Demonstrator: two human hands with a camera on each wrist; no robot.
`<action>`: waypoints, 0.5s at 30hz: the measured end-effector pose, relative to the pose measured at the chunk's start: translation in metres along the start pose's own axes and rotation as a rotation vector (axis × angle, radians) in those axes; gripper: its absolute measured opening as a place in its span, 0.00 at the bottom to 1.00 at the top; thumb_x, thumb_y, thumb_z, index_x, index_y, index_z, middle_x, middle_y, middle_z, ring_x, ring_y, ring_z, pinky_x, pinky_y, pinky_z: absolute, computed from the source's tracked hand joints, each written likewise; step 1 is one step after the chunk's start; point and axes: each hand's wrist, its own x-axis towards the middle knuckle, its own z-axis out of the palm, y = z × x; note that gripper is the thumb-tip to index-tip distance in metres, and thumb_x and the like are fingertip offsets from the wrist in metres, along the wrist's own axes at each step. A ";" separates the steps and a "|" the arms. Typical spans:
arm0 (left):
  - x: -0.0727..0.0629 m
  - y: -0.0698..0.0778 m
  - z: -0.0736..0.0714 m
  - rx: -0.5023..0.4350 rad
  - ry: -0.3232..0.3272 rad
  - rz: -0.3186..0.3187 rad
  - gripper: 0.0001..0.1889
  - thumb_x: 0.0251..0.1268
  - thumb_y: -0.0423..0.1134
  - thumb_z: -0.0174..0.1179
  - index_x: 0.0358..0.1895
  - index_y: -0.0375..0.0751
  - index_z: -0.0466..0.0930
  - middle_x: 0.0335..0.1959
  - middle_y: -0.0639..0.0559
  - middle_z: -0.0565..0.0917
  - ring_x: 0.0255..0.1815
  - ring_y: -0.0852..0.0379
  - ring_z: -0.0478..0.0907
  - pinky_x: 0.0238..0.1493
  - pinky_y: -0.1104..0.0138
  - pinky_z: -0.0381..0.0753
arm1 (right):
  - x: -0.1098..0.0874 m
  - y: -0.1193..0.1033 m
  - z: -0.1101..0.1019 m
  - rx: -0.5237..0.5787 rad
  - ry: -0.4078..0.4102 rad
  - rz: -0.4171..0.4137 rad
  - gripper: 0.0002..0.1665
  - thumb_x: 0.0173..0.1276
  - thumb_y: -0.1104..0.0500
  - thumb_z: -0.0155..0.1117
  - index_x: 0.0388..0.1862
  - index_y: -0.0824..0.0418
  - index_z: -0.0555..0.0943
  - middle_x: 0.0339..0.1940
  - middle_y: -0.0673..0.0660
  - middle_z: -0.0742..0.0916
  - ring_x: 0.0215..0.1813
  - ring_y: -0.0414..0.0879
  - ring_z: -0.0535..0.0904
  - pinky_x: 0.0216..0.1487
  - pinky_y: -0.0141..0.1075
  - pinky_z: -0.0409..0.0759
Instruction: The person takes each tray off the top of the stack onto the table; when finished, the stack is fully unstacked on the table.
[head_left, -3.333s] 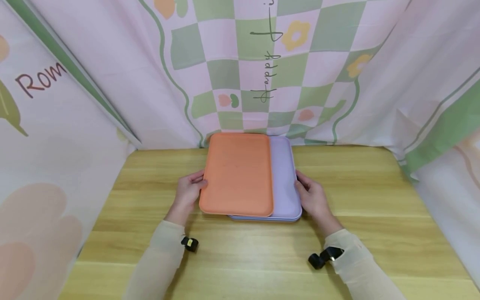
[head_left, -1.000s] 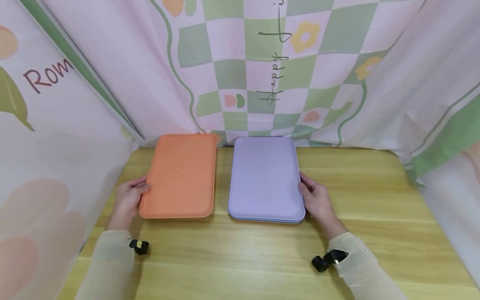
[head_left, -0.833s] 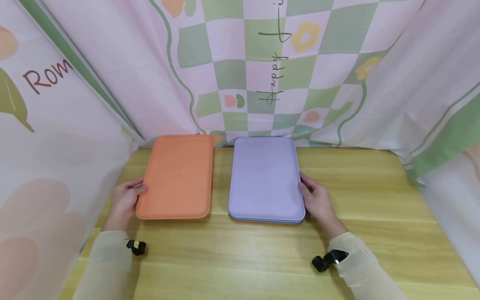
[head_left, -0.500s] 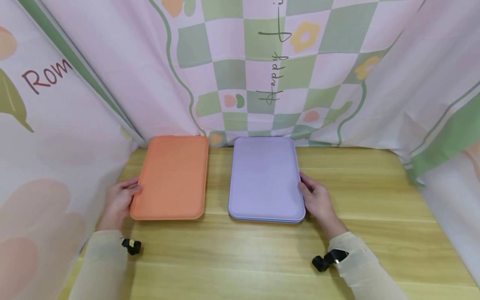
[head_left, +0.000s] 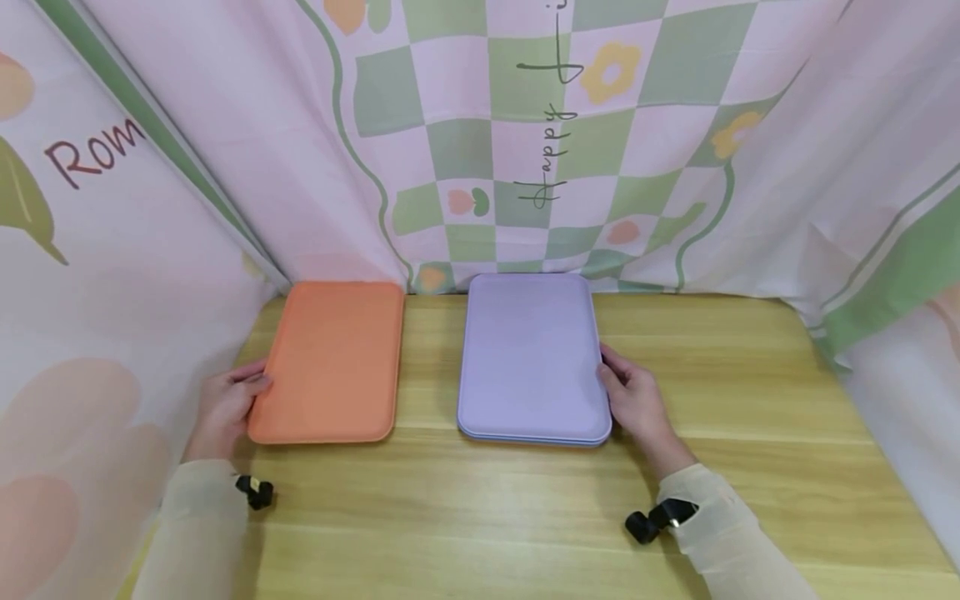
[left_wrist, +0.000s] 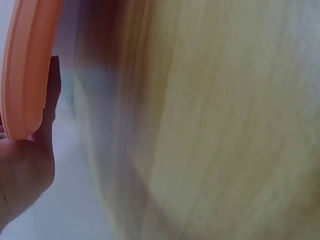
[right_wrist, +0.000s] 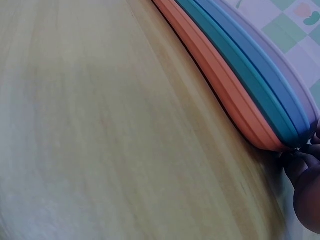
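My left hand (head_left: pixel 222 410) grips the left edge of a shallow orange tray (head_left: pixel 330 367), thumb on the rim. In the left wrist view the tray's side (left_wrist: pixel 25 70) stands out above the table. To its right, apart from it, sits a stack of trays with a lilac tray (head_left: pixel 534 354) on top. The right wrist view shows a blue tray (right_wrist: pixel 265 75), a teal tray (right_wrist: pixel 245 77) and another orange tray (right_wrist: pixel 225 82) layered beneath. My right hand (head_left: pixel 637 400) holds the stack's right edge, thumb near the top rim and fingers partly hidden by the trays.
The trays are on a wood-grain table (head_left: pixel 450 517). A checked, flowered curtain (head_left: pixel 525 150) hangs right behind its back edge, and a printed cloth (head_left: pixel 112 333) closes off the left side. Each wrist wears a small black camera.
The orange tray has come off the lilac one, carried left by my left hand and lately lowered a little. My right hand has stayed at the stack's right edge.
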 end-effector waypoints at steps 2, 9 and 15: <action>0.002 -0.002 -0.003 -0.001 0.002 -0.008 0.25 0.75 0.26 0.63 0.32 0.68 0.90 0.29 0.73 0.89 0.33 0.72 0.86 0.36 0.74 0.88 | 0.000 0.000 0.000 -0.012 0.003 0.000 0.28 0.88 0.58 0.54 0.81 0.65 0.72 0.77 0.68 0.78 0.76 0.60 0.77 0.55 0.10 0.72; 0.008 -0.004 -0.011 0.055 0.021 -0.049 0.23 0.76 0.27 0.63 0.35 0.68 0.91 0.29 0.73 0.88 0.33 0.71 0.84 0.36 0.72 0.88 | 0.001 0.002 0.000 -0.017 -0.001 0.000 0.28 0.88 0.58 0.53 0.82 0.65 0.71 0.78 0.68 0.78 0.77 0.59 0.77 0.57 0.11 0.72; 0.013 -0.004 -0.013 0.096 0.110 -0.082 0.17 0.75 0.31 0.67 0.37 0.65 0.91 0.28 0.72 0.86 0.33 0.71 0.82 0.35 0.73 0.86 | 0.000 0.002 -0.001 -0.013 -0.010 -0.005 0.29 0.88 0.57 0.53 0.82 0.65 0.70 0.78 0.68 0.77 0.77 0.60 0.76 0.56 0.10 0.71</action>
